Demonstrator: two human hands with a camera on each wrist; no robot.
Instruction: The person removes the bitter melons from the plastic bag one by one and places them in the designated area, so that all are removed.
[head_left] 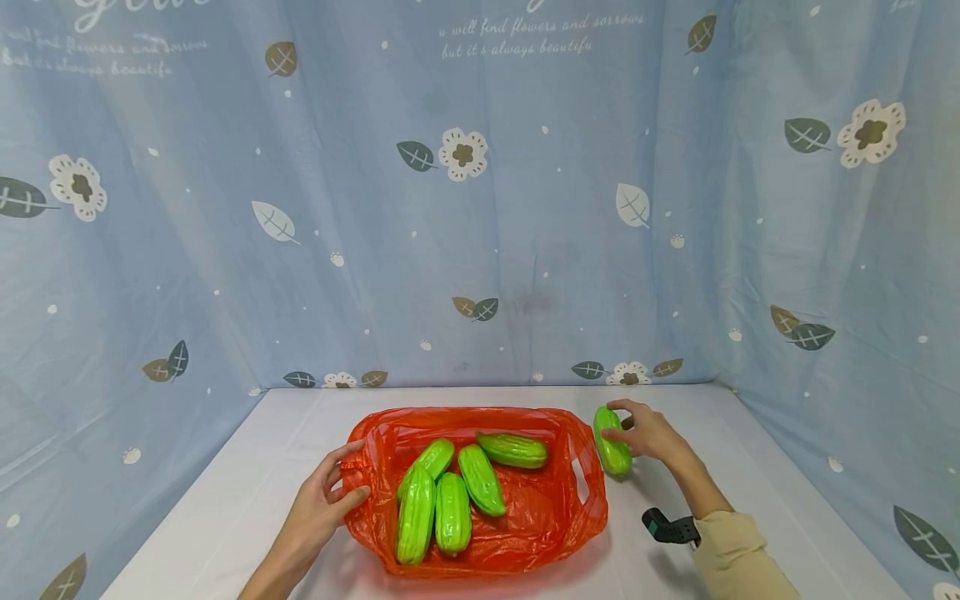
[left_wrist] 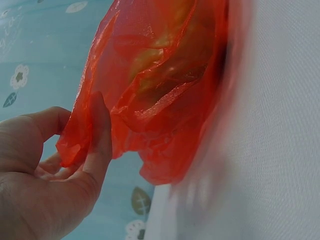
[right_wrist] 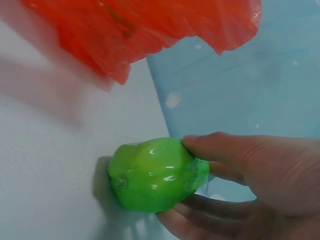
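A red plastic bag [head_left: 525, 508] lies spread wide on the table, its mouth facing up. Several shiny green ridged gourds [head_left: 453, 512] lie inside it, mostly toward its left half. My left hand [head_left: 321, 500] holds the bag's left edge between thumb and fingers; the left wrist view shows the thin red film [left_wrist: 80, 135] caught there. Outside the bag, just off its right handle, my right hand [head_left: 651, 432] grips another green gourd [head_left: 611, 446] between thumb and fingers. In the right wrist view that gourd [right_wrist: 150, 175] appears end-on, close over the white surface.
The white tabletop [head_left: 247, 500] is enclosed by blue curtains [head_left: 525, 233] printed with leaves and flowers, at the back and both sides. A black wrist device [head_left: 671, 528] is strapped near the right beige sleeve [head_left: 738, 554].
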